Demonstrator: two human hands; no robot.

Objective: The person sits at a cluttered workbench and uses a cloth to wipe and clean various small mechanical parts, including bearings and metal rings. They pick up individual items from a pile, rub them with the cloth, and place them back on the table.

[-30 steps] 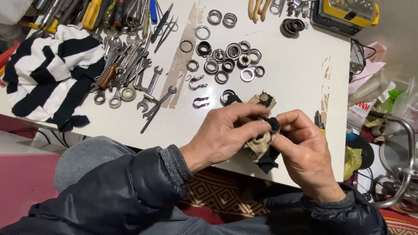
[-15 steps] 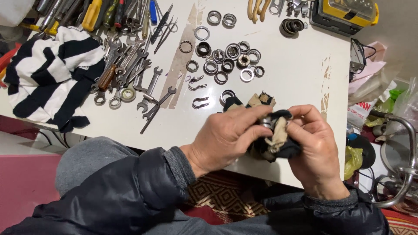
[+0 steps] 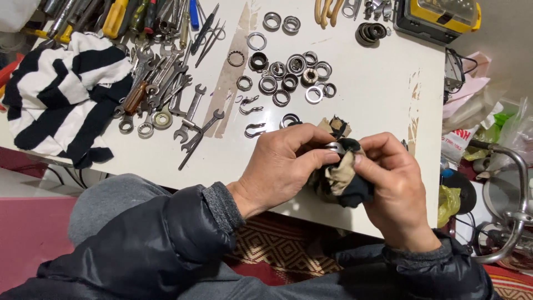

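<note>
My left hand [image 3: 283, 166] and my right hand [image 3: 397, 189] meet over the near edge of a white table [image 3: 377, 94]. Between them is a dirty black and tan rag [image 3: 341, 180], bunched around a small shiny metal ring [image 3: 333, 146]. The left thumb and fingers pinch the ring at the rag's top. The right hand's fingers press the rag against it from the right. Most of the ring is hidden by cloth and fingers.
Several bearing rings and races [image 3: 288, 75] lie on the table beyond my hands, with metal hooks [image 3: 255, 130] nearer. Wrenches [image 3: 183, 105] and screwdrivers [image 3: 127, 16] fill the left, beside a black-and-white striped cloth [image 3: 61, 94]. A yellow case [image 3: 438, 16] stands at the back right.
The rag has been turned and bunched tighter between my hands, and the metal ring now shows at its top. Both hands shifted slightly upward and closer together.
</note>
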